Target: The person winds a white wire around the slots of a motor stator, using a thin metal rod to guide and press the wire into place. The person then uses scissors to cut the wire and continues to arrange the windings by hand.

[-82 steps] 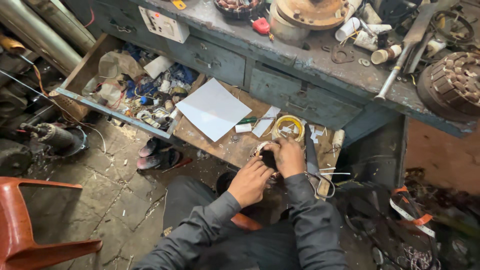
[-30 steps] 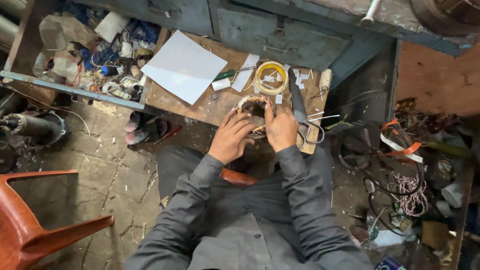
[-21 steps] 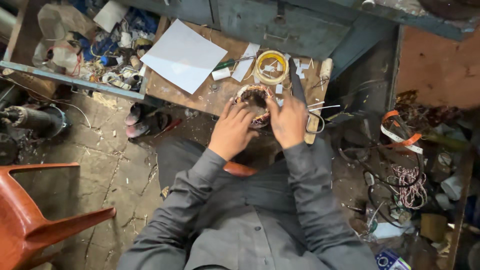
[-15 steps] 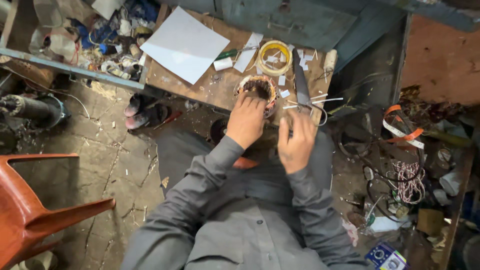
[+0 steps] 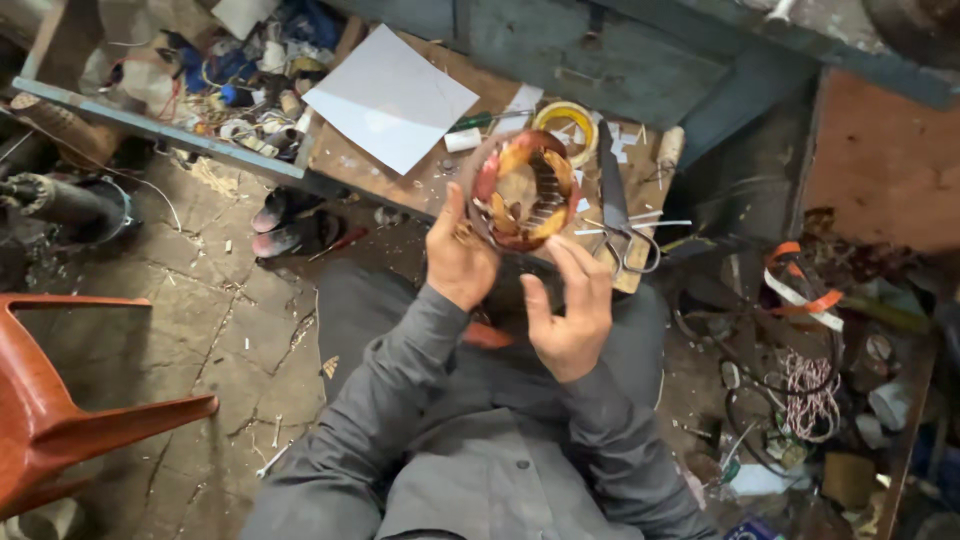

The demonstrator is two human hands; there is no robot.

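Note:
I hold up a ring-shaped motor stator [image 5: 524, 190] with copper windings and slotted metal inside, above a low wooden board [image 5: 400, 172]. My left hand [image 5: 457, 255] grips its left and lower rim. My right hand [image 5: 570, 305] is just below it, palm up, fingers apart, fingertips close to the ring's lower right edge; whether they touch it I cannot tell. My grey sleeves and lap fill the lower middle.
On the board lie a white sheet [image 5: 392, 97], a yellow tape roll [image 5: 565, 122] and scissors [image 5: 620, 215]. An open drawer of clutter [image 5: 220, 75] is at upper left, sandals [image 5: 290, 225] below it, a red chair [image 5: 60, 410] at left, wires and scrap [image 5: 800, 380] at right.
The stator has been lifted off the board and tilted up toward the camera. My right hand came off it and now sits open beneath it; the view has shifted lower.

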